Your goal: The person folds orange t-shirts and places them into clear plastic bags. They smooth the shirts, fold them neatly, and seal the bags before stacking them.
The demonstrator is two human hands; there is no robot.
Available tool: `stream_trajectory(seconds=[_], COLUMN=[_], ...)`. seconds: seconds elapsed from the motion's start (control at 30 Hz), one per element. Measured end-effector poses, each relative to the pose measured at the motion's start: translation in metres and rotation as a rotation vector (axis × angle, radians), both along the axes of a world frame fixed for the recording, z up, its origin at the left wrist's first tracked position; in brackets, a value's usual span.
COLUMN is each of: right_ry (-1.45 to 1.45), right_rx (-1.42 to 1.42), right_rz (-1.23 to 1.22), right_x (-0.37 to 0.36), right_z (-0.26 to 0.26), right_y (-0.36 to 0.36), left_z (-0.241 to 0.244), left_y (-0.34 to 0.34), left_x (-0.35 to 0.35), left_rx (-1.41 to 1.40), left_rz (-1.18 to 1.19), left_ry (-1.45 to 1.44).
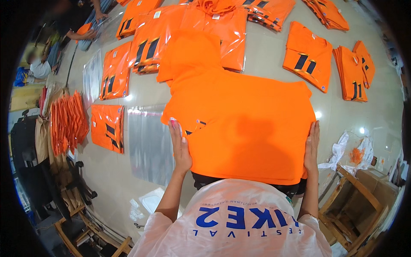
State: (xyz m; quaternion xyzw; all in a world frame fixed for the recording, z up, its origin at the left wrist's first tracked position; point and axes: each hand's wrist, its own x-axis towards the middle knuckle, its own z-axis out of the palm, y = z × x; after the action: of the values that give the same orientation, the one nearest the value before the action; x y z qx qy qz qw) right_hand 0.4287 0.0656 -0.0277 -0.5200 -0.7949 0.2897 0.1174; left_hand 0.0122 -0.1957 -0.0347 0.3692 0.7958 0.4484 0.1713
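Note:
An orange T-shirt (237, 102) lies spread and partly folded across my lap and the floor before me. Its plain side faces up, and dark print with a small label shows at its left edge. My left hand (180, 146) rests along that edge, its straight fingers over the label. Along the opposite edge lies my right hand (311, 146), fingers straight and upright. Both palms touch the cloth; whether they pinch it is hidden. Beyond the shirt sit folded orange shirts in clear bags (147, 41), bearing a dark number. To the left is a stack of clear plastic bags (149, 144).
A folded shirt (107, 128) and a row of bagged shirts (69, 123) are at left. More shirt stacks (308, 57) stand at right. A co-worker's hands (93, 32) handle orange cloth. Wooden stools (359, 199), a cardboard box (382, 183) and scissors (138, 225) lie near.

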Motion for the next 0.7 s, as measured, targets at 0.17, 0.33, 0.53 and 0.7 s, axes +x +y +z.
stream_trajectory(seconds=[0.17, 0.33, 0.53, 0.7], right_ry=[0.028, 0.203, 0.118, -0.41], right_rx=[0.043, -0.057, -0.468, -0.493], right_rz=[-0.017, -0.023, 0.095, 0.278], right_x=[0.019, -0.038, -0.134, -0.153], right_z=[-0.021, 0.001, -0.007, -0.018], right_y=[0.038, 0.121, 0.203, 0.241], left_z=[-0.028, -0.037, -0.046, -0.057], left_y=[0.03, 0.094, 0.157, 0.189], left_x=[-0.064, -0.161, -0.212, -0.238], left_rx=[0.014, -0.22, -0.325, -0.265], left_rz=[0.142, 0.159, 0.053, -0.009], left_ry=[-0.324, -0.71, -0.954, -0.923])
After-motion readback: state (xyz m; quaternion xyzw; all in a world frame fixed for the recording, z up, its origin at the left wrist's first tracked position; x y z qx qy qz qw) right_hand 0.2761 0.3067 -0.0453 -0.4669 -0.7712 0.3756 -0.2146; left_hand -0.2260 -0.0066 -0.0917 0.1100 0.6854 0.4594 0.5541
